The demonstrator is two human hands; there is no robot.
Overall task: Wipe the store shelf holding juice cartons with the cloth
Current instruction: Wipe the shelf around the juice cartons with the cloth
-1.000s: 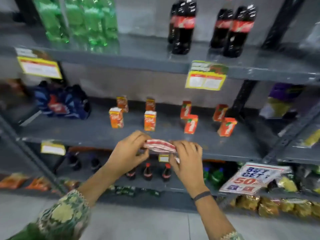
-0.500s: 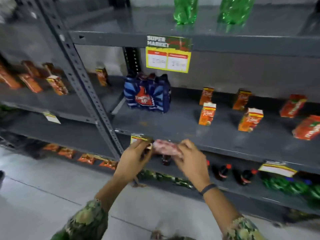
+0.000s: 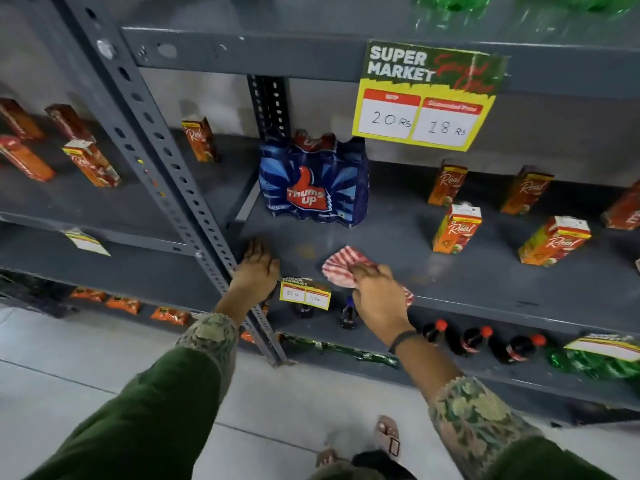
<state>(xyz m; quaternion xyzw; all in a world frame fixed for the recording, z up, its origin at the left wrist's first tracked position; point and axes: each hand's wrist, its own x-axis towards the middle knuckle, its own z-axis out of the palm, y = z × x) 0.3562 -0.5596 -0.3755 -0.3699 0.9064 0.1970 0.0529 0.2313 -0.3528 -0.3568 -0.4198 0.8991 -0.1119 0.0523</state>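
A grey metal shelf (image 3: 491, 271) carries several orange juice cartons (image 3: 457, 228) standing upright toward the right. My right hand (image 3: 379, 294) presses a red-and-white striped cloth (image 3: 343, 266) flat on the shelf's front left part. My left hand (image 3: 258, 266) rests palm down on the shelf's front left corner, beside the slotted upright post (image 3: 166, 161), holding nothing.
A blue shrink-wrapped soda pack (image 3: 313, 181) stands at the back left of the shelf. A yellow price tag (image 3: 304, 294) hangs from the front edge between my hands. Dark soda bottles (image 3: 474, 341) fill the shelf below. More cartons (image 3: 91, 162) stand in the left bay.
The view shifted left and closer. My hands, which held the cloth together in the air, separated: the right laid the cloth on the shelf, the left settled on the shelf corner.
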